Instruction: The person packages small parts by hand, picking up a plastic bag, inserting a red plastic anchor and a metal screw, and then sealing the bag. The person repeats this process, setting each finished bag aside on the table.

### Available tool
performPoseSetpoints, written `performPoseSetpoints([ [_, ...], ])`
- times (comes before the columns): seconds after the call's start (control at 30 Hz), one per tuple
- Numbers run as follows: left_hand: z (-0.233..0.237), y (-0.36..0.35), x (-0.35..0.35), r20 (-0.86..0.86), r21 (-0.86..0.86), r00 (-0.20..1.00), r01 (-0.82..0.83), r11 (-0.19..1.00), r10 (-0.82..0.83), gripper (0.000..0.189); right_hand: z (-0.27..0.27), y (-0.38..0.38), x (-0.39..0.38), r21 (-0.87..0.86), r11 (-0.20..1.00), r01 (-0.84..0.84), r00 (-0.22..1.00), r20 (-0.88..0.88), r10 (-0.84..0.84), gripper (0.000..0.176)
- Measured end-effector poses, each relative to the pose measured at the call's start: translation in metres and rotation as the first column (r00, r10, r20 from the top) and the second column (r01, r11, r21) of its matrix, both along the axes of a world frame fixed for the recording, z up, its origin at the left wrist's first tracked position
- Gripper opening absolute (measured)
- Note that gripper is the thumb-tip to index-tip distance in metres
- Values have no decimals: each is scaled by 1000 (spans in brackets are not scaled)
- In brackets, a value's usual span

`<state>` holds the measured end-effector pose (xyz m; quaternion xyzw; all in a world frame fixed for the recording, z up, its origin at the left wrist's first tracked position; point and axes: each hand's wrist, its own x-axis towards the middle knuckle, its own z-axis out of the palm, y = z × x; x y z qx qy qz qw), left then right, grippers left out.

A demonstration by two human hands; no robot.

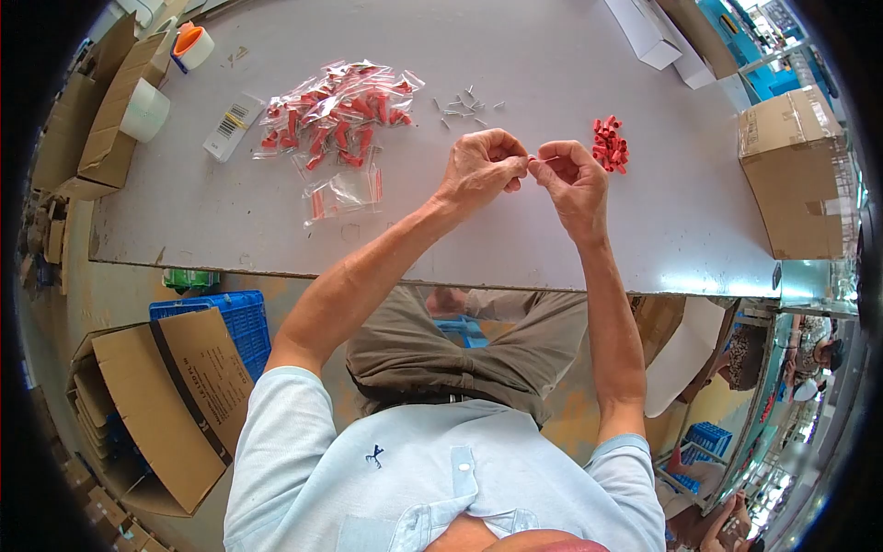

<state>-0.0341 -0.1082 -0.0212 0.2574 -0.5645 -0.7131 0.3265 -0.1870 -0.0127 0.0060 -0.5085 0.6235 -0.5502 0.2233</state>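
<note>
My left hand point(483, 167) and my right hand point(572, 184) meet fingertip to fingertip above the table, both closed in a pinch. A hint of red shows where they meet, but what they hold is too small and covered to name. Just right of my right hand lies a pile of small red tube-like pieces point(610, 144). Several short silver metal pins point(467, 103) are scattered beyond my left hand. Farther left sits a heap of clear zip bags point(336, 109) filled with red pieces. Nearer to me is a flat clear bag point(345, 195) with red stripes.
A pack of white barcode labels point(232, 129) lies left of the bags. Tape rolls point(191, 48) and an open carton point(108, 138) line the table's left edge. At the right edge stands a cardboard box point(798, 170), with long white boxes point(644, 32) at the far right.
</note>
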Motion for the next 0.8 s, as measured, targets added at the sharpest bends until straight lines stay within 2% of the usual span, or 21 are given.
performPoseSetpoints([
  [0.07, -1, 0, -1, -18, -13, 1000, 11, 1000, -11, 14, 5, -1, -3, 178, 983, 31, 999, 7, -33, 12],
  [0.1, -1, 0, -2, -35, -29, 999, 19, 999, -20, 13, 4, 0, -7, 179, 983, 35, 999, 5, -36, 12],
  [0.13, -3, 2, -3, -36, -27, 999, 23, 999, -24, 13, 3, 0, -11, 228, 973, -33, 995, 100, 10, 11],
  [0.17, -6, 4, -4, 2, -183, 1000, 4, 983, -4, 13, 3, 2, -14, 268, 958, -103, 979, 196, 50, 11],
  [0.2, -8, 6, -6, 35, -335, 999, -8, 942, 21, 12, 6, 5, -9, 270, 958, -96, 980, 194, 44, 11],
  [0.23, -6, 8, -7, 32, -332, 999, -4, 943, 16, 12, 11, 7, 1, 252, 967, 32, 989, -148, 6, 10],
  [0.27, -5, 10, -7, 65, -437, 992, -67, 897, 106, 12, 15, 9, 6, 194, 970, 146, 881, -472, -39, 9],
  [0.3, -2, 12, -5, 89, -540, 976, -120, 833, 198, 11, 16, 11, 3, 195, 969, 153, 881, -472, -44, 9],
  [0.33, 1, 9, -3, 90, -539, 977, -115, 834, 193, 11, 17, 11, -3, 119, 983, 137, 911, -404, -78, 10],
  [0.4, 7, -1, 3, 100, -128, 984, -132, 983, 145, 10, 20, 8, -19, 15, 985, 171, 946, -283, -160, 12],
  [0.43, 6, -2, 4, 101, -126, 984, -134, 983, 147, 10, 23, 10, -25, 18, 986, 169, 946, -283, -157, 12],
  [0.5, 7, -4, 4, 73, -53, 989, -125, 991, 129, 9, 32, 12, -36, 179, 956, 234, 857, -503, -116, 15],
  [0.53, 6, -4, 3, 70, -54, 989, -125, 991, 129, 9, 24, 10, -44, 200, 959, 199, 811, -583, -47, 18],
  [0.57, 5, -3, 2, 69, -68, 990, -121, 990, 125, 9, 20, 9, -47, 199, 959, 201, 810, -585, -48, 18],
  [0.63, 5, -3, 1, 73, -82, 990, -117, 990, 123, 9, 17, 4, -40, 282, 941, 188, 723, -688, 62, 24],
  [0.67, 5, -2, 2, 76, -84, 989, -118, 989, 125, 9, 16, 2, -35, 320, 923, 215, 718, -693, 73, 30],
  [0.8, 5, -2, 1, 101, -96, 986, -121, 988, 130, 10, -1, -12, -35, 396, 885, 245, 725, -681, 104, 30],
])
